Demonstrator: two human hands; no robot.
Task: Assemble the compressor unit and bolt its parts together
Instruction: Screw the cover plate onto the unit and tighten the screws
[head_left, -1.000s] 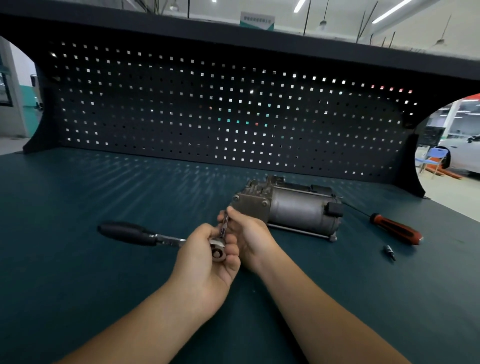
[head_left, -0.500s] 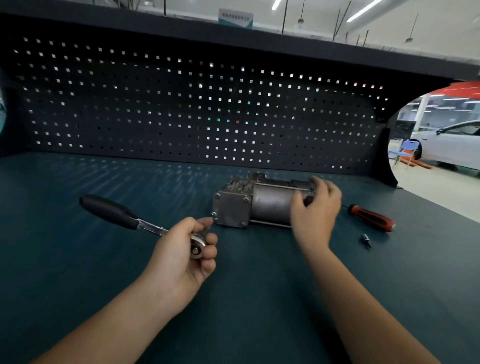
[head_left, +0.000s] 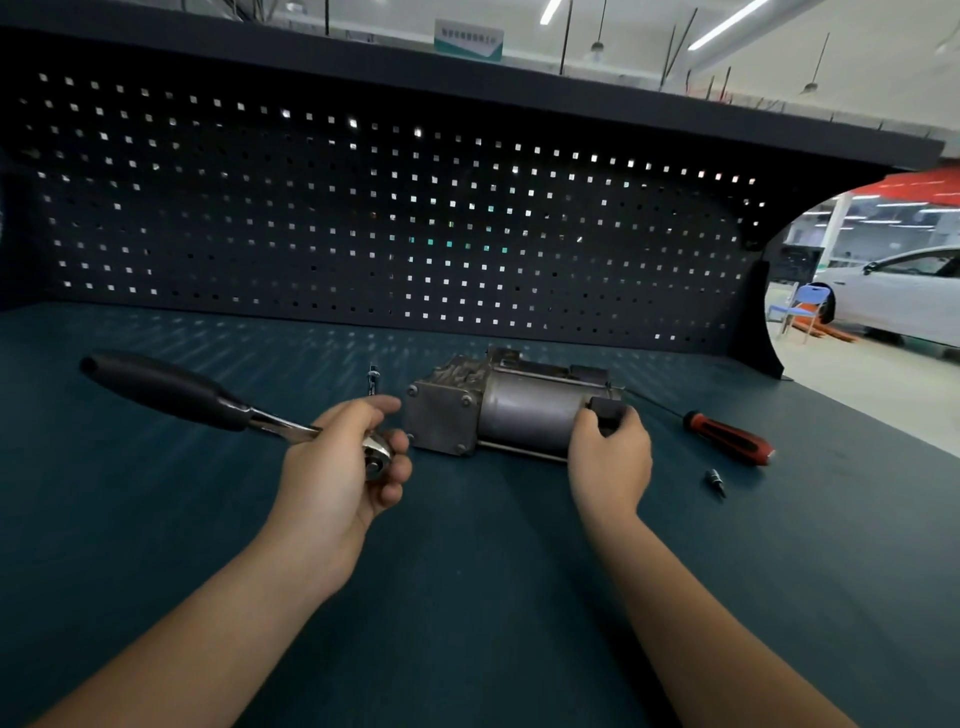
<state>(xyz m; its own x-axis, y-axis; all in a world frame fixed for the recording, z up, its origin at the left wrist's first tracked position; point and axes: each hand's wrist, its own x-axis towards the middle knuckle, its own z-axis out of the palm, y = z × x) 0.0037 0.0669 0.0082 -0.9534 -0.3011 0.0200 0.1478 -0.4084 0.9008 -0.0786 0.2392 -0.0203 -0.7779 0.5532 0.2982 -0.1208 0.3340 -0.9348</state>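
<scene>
We see the compressor unit (head_left: 498, 410) lying on its side mid-surface (head_left: 467, 597). Our right hand (head_left: 608, 457) grasps its 3 o'clock end, fingers curled there. At its 9 o'clock, our left hand (head_left: 337, 467) grips the ratchet (head_left: 171, 387) by the head, handle pointing to 10 o'clock. A red screwdriver (head_left: 727, 436) lies further toward 3 o'clock.

Ratchet head (head_left: 378, 458) partly behind left hand (head_left: 332, 467) fingers

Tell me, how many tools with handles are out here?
2: a ratchet wrench held in the left hand, and a red-handled screwdriver lying on the bench right of the compressor. Others may lie outside view.
</scene>
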